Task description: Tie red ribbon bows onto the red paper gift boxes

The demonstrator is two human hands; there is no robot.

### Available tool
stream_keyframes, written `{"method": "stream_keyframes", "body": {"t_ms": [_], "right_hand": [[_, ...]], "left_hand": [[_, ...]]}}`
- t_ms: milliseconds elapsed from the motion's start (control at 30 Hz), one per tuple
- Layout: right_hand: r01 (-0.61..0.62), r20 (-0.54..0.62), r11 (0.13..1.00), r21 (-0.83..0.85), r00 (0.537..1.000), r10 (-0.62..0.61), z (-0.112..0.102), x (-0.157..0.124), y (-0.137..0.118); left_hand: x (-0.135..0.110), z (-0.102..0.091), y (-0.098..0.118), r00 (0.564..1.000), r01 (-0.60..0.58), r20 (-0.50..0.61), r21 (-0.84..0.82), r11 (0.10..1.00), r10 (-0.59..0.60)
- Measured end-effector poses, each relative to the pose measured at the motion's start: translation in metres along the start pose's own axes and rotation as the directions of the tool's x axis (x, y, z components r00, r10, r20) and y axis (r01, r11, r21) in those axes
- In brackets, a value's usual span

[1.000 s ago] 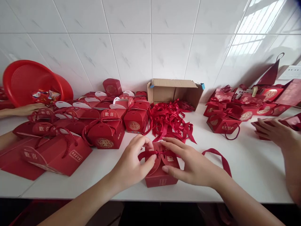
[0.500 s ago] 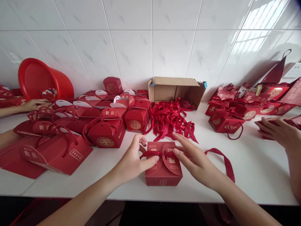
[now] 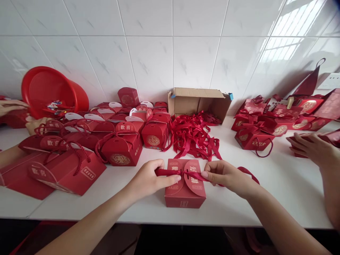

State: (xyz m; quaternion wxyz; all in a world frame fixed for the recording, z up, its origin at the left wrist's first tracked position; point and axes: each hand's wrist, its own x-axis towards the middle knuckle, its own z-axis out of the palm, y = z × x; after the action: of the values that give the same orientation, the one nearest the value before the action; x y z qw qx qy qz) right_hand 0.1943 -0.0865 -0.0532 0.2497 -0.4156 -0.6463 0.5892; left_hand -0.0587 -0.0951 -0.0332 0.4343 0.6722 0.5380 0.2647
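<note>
A closed red gift box (image 3: pixel 185 202) with gold lettering stands on the white table in front of me. A red ribbon (image 3: pixel 195 175) crosses its top and passes through slots in the two rounded flaps, with a small knot in the middle. On the left side my left hand (image 3: pixel 150 179) is closed around one end of the ribbon, its thumb lying over the box's flap. My right hand (image 3: pixel 223 177) pinches the other end beside the box's right edge. That end trails away behind the hand over the table.
Loose red ribbons (image 3: pixel 195 136) spill from a cardboard box (image 3: pixel 200 92) by the tiled wall. Many red boxes (image 3: pixel 120 148) stand left, beside a tipped red bucket (image 3: pixel 79 99). Ribboned boxes (image 3: pixel 255 138) stand right. Other people's hands (image 3: pixel 313 148) work at both sides.
My right hand has gone from open fingers over the box to pinching the ribbon at the right. The ribbon is now stretched straighter across the top. At far left, another person's hands moved.
</note>
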Motion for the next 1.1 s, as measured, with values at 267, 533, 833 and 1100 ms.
{"method": "stream_keyframes", "body": {"t_ms": [267, 533, 833, 1100], "right_hand": [[0.024, -0.048, 1.000, 0.006, 0.999, -0.024, -0.011, -0.002, 0.009], [-0.001, -0.065, 1.000, -0.007, 0.998, 0.001, -0.008, -0.006, 0.007], [0.124, -0.053, 0.975, 0.187, 0.992, -0.116, -0.001, -0.032, -0.025], [0.215, -0.108, 0.955, 0.206, 0.975, -0.196, 0.011, -0.037, -0.055]], "left_hand": [[-0.008, 0.002, -0.008, 0.992, -0.012, -0.121, 0.167, 0.986, 0.032], [-0.011, 0.004, -0.011, 0.994, -0.012, -0.110, 0.089, 0.996, 0.022], [-0.015, 0.018, 0.011, 0.820, -0.321, -0.355, 0.363, 0.875, 0.448], [-0.006, 0.038, 0.042, 0.679, -0.405, -0.345, 0.561, 0.722, 0.648]]}}
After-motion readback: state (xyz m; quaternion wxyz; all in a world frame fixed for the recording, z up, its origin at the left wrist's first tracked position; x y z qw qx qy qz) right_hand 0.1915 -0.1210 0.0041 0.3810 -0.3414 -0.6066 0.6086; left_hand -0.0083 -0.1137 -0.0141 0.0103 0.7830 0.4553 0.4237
